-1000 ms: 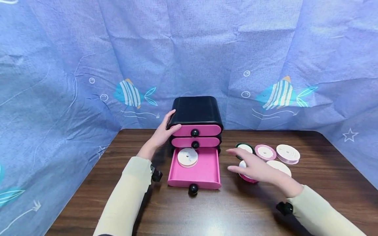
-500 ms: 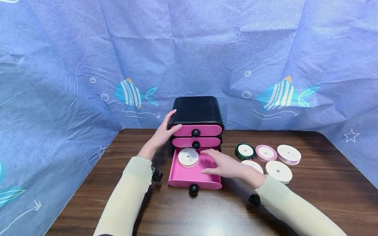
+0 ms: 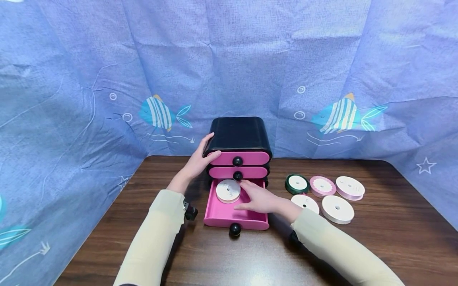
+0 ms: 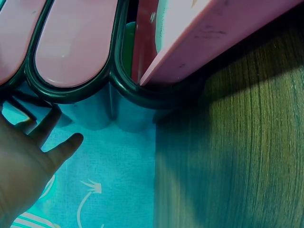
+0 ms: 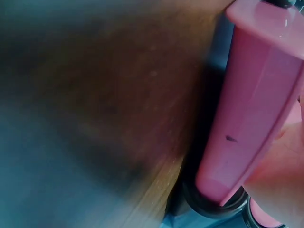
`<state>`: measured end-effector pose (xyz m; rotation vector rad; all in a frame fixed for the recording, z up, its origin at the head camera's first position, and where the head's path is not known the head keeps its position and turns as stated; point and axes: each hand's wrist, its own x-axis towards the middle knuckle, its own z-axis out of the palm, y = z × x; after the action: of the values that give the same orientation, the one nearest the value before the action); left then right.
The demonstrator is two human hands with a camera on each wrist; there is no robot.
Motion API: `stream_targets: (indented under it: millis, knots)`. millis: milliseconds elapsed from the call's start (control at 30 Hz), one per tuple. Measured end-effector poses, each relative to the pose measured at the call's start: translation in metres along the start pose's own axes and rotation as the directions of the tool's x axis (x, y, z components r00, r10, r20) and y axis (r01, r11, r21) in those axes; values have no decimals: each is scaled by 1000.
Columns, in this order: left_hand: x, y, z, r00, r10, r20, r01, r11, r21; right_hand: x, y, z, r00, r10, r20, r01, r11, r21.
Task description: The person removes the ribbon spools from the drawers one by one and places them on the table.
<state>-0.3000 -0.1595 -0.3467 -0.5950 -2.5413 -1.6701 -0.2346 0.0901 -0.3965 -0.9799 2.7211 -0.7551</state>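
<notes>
A small black cabinet point(image 3: 237, 133) with pink drawers stands on the table. Its bottom drawer point(image 3: 222, 212) is pulled out, and a white ribbon spool point(image 3: 228, 190) lies flat in the back left of it. My left hand point(image 3: 195, 163) rests against the cabinet's left side, with the thumb at the top drawer's front; the left wrist view shows its fingers point(image 4: 66, 148) spread along the side. My right hand point(image 3: 260, 200) is over the open drawer, thumb and fingers apart, fingertips close to the spool's right edge. The right wrist view shows it beyond the drawer wall point(image 5: 251, 109).
To the right of the cabinet lie several more ribbon spools: a green one point(image 3: 297, 184), a pink one point(image 3: 322, 186), and white-faced ones such as the front right spool point(image 3: 337, 209). A blue fish-print cloth point(image 3: 243, 59) hangs behind the brown table point(image 3: 200, 258).
My right hand has moved left from above the loose spools to over the open drawer, up to the spool inside. My left hand has stayed on the cabinet.
</notes>
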Motion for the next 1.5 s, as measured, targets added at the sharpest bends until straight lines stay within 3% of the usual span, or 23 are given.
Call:
stream_targets:
  millis: [167, 400, 533, 733, 1033, 1500]
  knots:
    - [-1, 4, -1, 1000, -17, 20, 17, 1000, -12, 10, 2, 3, 999, -35, 17, 35, 999, 34]
    - [-14, 33, -3, 999, -28, 43, 28, 1000, -8, 16, 2, 6, 997, -52, 52, 49, 998, 45]
    - [-16, 37, -4, 998, -36, 43, 37, 999, -12, 18, 2, 7, 995, -65, 71, 62, 997, 41]
    - [-15, 36, -4, 998, -33, 48, 34, 999, -18, 22, 0, 12, 992, -84, 97, 80, 996, 36]
    - [-14, 36, -4, 998, -35, 48, 36, 999, -8, 26, -5, 15, 997, -58, 52, 57, 998, 23]
    - [-16, 35, -3, 998, -24, 51, 26, 999, -26, 21, -6, 14, 994, -113, 1, 113, 994, 0]
